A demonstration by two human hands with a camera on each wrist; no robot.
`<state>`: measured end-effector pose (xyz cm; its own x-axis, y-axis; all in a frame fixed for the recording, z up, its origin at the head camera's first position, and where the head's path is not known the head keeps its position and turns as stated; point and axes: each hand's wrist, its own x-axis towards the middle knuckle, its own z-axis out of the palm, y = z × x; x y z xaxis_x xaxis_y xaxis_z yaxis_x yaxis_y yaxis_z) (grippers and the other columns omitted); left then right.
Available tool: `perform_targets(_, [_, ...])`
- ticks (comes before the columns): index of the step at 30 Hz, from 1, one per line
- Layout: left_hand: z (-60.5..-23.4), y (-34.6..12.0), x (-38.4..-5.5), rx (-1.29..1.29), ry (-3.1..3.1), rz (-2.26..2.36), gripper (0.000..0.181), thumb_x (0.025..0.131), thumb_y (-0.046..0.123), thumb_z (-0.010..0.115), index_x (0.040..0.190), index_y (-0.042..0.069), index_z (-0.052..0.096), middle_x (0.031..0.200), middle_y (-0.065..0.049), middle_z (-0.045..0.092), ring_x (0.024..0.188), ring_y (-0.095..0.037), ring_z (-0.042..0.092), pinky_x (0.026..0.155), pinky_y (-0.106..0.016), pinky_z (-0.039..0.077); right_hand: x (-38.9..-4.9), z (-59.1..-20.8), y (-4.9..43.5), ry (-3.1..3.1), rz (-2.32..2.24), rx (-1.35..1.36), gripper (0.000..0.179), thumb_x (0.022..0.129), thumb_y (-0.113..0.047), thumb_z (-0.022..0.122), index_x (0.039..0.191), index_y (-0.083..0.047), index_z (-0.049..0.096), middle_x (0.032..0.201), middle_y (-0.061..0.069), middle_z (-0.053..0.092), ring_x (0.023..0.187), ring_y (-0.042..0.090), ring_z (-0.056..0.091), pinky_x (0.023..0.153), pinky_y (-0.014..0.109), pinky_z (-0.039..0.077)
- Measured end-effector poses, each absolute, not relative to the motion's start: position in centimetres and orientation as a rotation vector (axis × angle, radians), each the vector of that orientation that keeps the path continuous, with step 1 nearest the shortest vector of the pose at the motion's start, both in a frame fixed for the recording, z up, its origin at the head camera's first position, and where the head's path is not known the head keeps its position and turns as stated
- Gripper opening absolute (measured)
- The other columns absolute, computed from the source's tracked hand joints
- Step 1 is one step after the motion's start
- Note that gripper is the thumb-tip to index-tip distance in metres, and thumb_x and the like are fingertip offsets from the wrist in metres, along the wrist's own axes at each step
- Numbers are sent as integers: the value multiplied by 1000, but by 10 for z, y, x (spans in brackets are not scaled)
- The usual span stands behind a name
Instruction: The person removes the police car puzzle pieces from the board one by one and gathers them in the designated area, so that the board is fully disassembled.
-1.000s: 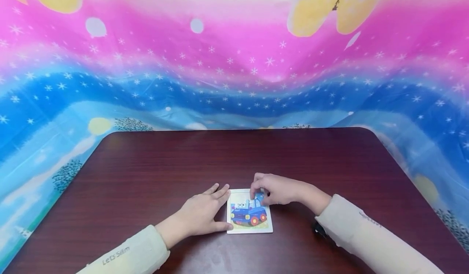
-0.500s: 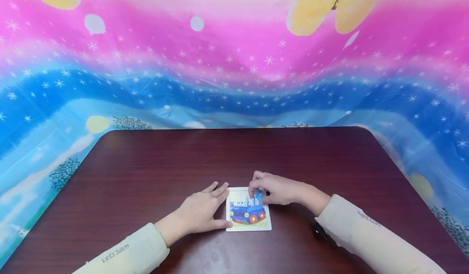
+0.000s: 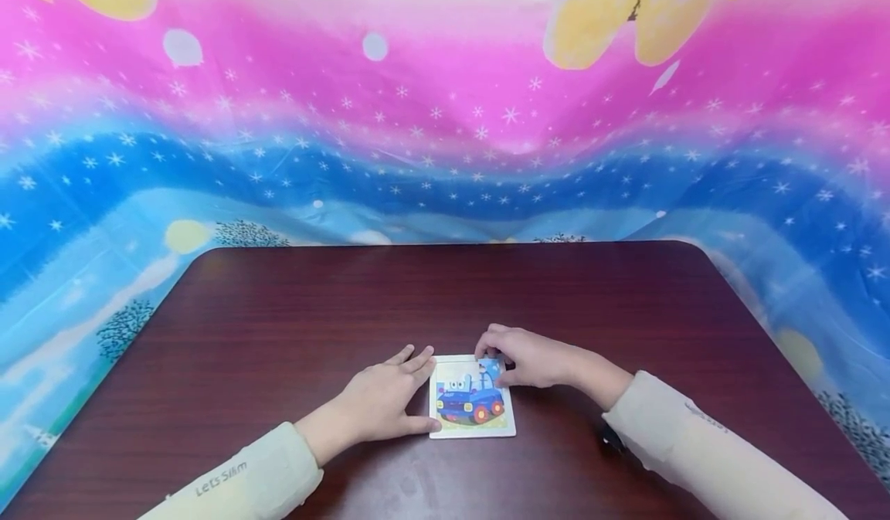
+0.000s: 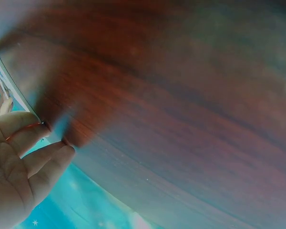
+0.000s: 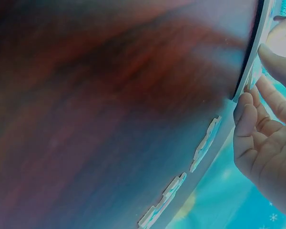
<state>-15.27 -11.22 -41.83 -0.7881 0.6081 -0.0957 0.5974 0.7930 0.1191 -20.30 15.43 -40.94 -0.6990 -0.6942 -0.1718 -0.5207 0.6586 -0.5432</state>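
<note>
A square jigsaw puzzle (image 3: 473, 404) with a blue cartoon vehicle with red wheels sits in a white-edged tray on the table in the head view. My left hand (image 3: 378, 404) lies at its left side, fingers spread, the thumb touching the lower left edge. My right hand (image 3: 538, 356) is at the upper right corner with curled fingers. Its thumb and fingers pinch a puzzle piece (image 3: 490, 368) there, partly hidden by the fingers. In the left wrist view, my left hand (image 4: 19, 162) reaches along the tray's edge.
Two thin, wavy-edged puzzle pieces (image 5: 206, 144) lie on the table near its edge in the right wrist view; the head view does not show them. The dark reddish table (image 3: 334, 296) has a patterned cloth (image 3: 445, 118) hanging behind it.
My right hand has drawn back slightly to the right, uncovering more of the picture's upper right part. The left hand stays at the tray's left edge. The head view has shifted a little.
</note>
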Motion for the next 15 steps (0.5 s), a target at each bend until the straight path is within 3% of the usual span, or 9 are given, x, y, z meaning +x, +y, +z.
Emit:
perform_targets(6, [-419,-112,-152,972,2855,112,89,81,67,66,146,8,50,156,-6,44,143,-32,44,95,-45,55,-204,-408,158,2493,-746,-973,27,89,-10,73,114,-16,65,100,-4,58,81,12,53,73,22,49])
perform_targets(15, [-420,-112,-152,969,2866,98,90,81,68,65,146,8,51,156,-6,44,143,-31,44,93,-45,56,-208,-403,156,2470,-805,-1002,23,91,-2,67,109,-16,68,96,0,67,84,9,56,77,23,51])
